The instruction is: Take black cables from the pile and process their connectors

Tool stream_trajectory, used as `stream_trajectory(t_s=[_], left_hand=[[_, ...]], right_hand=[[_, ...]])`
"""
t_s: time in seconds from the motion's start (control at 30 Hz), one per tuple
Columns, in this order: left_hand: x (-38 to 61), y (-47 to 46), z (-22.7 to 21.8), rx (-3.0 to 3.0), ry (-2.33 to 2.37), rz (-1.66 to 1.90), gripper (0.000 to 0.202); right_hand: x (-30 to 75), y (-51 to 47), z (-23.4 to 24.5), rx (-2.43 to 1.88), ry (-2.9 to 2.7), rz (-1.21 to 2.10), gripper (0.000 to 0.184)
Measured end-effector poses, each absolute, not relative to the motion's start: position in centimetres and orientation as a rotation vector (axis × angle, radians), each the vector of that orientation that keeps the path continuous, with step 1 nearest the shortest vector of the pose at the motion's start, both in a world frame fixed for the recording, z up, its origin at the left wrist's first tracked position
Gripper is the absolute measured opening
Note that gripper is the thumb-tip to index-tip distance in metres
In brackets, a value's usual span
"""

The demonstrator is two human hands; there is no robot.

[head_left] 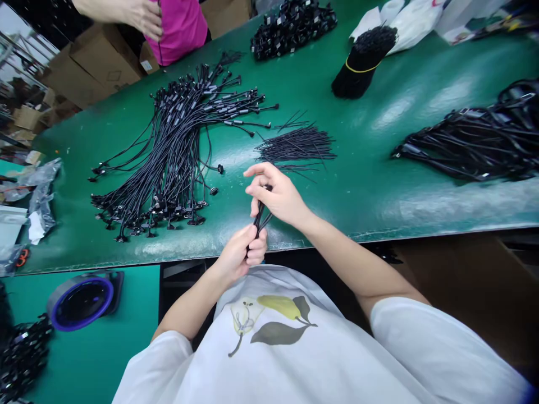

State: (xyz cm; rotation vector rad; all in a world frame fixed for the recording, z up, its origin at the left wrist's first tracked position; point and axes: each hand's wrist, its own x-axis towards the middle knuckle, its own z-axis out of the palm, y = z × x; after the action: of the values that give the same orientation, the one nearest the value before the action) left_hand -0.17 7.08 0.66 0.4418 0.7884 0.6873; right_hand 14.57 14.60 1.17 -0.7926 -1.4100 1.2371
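Note:
In front of my body, close to the table's front edge, I hold a folded black cable [260,217] upright. My left hand [240,252] is closed around its lower part. Above it, my right hand [278,196] has its thumb and bent fingers at the cable's upper end, with the forefinger held off. Just beyond my right hand lies a loose pile of thin black ties [297,145]. A large heap of black cables [168,146] with small connectors spreads out to the left. The part of the cable inside my left hand is hidden.
A tie bundle with a yellow band [364,63], a heap of small black parts [292,28] and bundled cables [471,137] lie on the green table [362,185]. A blue-rimmed roll [82,300] sits lower left. Across the table, another person's hand [145,19] shows.

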Motion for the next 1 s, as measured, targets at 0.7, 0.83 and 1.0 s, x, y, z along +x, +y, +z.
stream_trajectory(t_s=[0.7, 0.83, 1.0], left_hand=[[-1.0, 6.7, -2.0, 1.799, 1.163, 0.153, 0.025], [-0.9, 7.2, -2.4, 1.571, 1.21, 0.305, 0.035], [-0.4, 7.6, -2.4, 1.233, 1.167, 0.488, 0.037]], right_hand=[[19.4, 8.8, -1.8, -0.666, -2.862, -0.192, 0.025], [20.3, 10.7, -1.2, -0.764, -2.656, 0.031, 0.023], [20.5, 11.6, -1.7, -1.162, -1.844, 0.935, 0.04]])
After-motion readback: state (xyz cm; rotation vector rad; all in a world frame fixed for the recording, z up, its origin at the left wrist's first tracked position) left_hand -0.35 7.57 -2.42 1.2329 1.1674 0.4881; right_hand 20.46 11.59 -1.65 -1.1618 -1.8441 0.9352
